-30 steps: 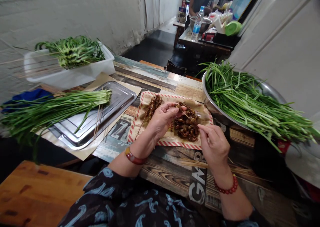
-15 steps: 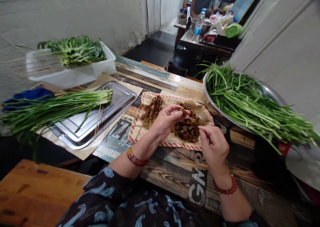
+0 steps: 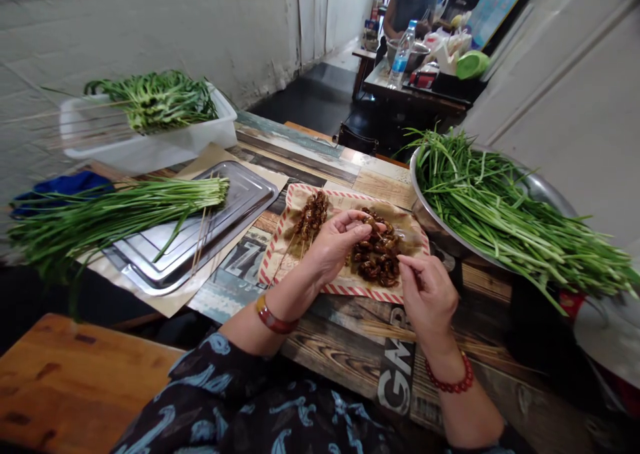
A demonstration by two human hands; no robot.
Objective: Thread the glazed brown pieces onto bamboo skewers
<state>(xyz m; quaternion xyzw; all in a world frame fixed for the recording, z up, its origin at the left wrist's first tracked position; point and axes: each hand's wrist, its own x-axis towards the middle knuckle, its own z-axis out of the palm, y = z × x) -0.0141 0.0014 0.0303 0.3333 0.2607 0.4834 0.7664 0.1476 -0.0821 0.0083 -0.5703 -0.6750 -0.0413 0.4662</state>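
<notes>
Left hand [image 3: 333, 244]: thumb and fingers pinched on a glossy brown piece [image 3: 369, 221], held just above the brown pile [image 3: 379, 264]. Right hand [image 3: 431, 291]: fingertips pinched together just right of the pile; cannot tell what, if anything, is between them. Pile sits on the right half of the striped-edge paper [image 3: 280, 262]; skewered brown pieces [image 3: 312, 215] lie on its left half, stick ends toward the person. Paper is on the wood-print table [image 3: 340, 347].

Containers: steel bowl [image 3: 547, 189] to the right, heaped with long green stems [image 3: 500, 221] spilling over the near rim. Left, metal tray [image 3: 253, 191] on brown paper, a green bundle [image 3: 135, 211] and thin sticks [image 3: 201, 241] lying across it. Behind that, white tub [image 3: 200, 141] holding leafy greens [image 3: 160, 104] with sticks poking out left. Far table: metal bowl [image 3: 419, 55], contents unclear, beside a water bottle [image 3: 401, 57]; person behind.

Vs 1 s ago: pale stick tip then showing past the left fingers can't be made out now. Right hand same pinch. Whole view shifted slightly; containers otherwise same.
</notes>
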